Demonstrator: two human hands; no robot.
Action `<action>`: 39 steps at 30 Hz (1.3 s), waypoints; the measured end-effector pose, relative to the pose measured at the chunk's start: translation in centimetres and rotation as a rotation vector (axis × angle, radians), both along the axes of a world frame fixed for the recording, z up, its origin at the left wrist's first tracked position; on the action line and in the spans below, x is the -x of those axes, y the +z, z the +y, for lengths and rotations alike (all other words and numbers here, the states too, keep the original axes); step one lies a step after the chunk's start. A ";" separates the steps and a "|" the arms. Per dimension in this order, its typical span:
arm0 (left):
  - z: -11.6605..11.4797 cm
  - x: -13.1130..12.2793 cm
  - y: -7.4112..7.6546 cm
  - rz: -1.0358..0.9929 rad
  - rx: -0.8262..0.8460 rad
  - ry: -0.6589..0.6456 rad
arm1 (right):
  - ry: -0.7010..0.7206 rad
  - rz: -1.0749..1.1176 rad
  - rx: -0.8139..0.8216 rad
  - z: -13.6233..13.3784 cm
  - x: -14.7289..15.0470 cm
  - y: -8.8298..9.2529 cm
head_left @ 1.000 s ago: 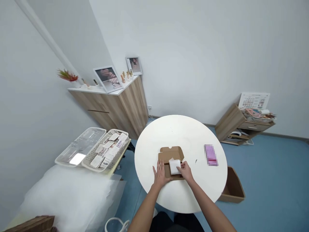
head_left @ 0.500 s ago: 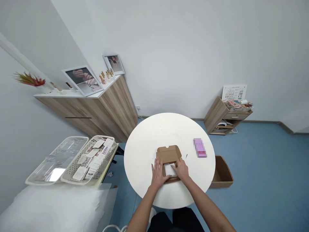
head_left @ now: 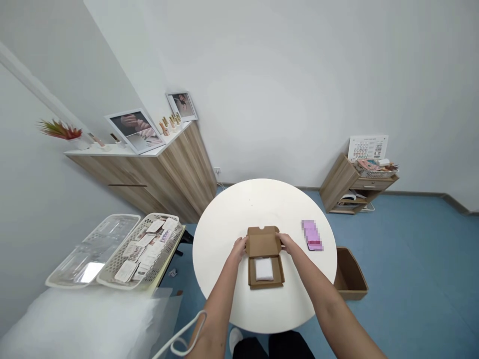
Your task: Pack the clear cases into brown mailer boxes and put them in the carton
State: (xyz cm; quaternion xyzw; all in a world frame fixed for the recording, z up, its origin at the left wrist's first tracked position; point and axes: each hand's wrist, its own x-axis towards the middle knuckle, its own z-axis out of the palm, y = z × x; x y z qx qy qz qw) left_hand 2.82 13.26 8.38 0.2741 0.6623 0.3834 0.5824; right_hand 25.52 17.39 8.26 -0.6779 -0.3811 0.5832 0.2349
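A small open cardboard mailer box [head_left: 265, 269] sits near the middle of the round white table [head_left: 220, 249], its lid [head_left: 263, 242] standing up at the far side. A white square packet [head_left: 264, 269] lies in the box tray. My left hand [head_left: 238, 250] grips the lid's left edge, and my right hand [head_left: 287, 243] grips its right edge. Neither hand touches the packet. To the right, a pink flat package [head_left: 312, 235] lies on the tabletop, its print blurred.
A cardboard bin [head_left: 350, 274] stands on the blue floor right of the table. At left are a clear tray [head_left: 92, 250], a white basket of cards [head_left: 144, 252] and soft white material [head_left: 75, 319]. A wood cabinet [head_left: 164, 174] and small shelf [head_left: 348, 184] stand behind.
Both hands have moved off the packet to the lid's edges, leaving the packet uncovered in the box. The lid stands more upright. The view has shifted slightly.
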 end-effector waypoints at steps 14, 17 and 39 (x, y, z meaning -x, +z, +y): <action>-6.7 -0.2 2.0 0.430 -0.329 -0.324 | 0.208 -0.255 -0.439 -6.3 -1.5 3.2; -8.5 -0.7 1.0 0.502 -0.451 -0.331 | 0.251 -0.297 -0.497 -8.3 -1.4 2.9; -18.3 -3.0 -6.1 0.709 -0.491 -0.526 | 0.347 -0.413 -0.634 -19.2 -2.4 -6.0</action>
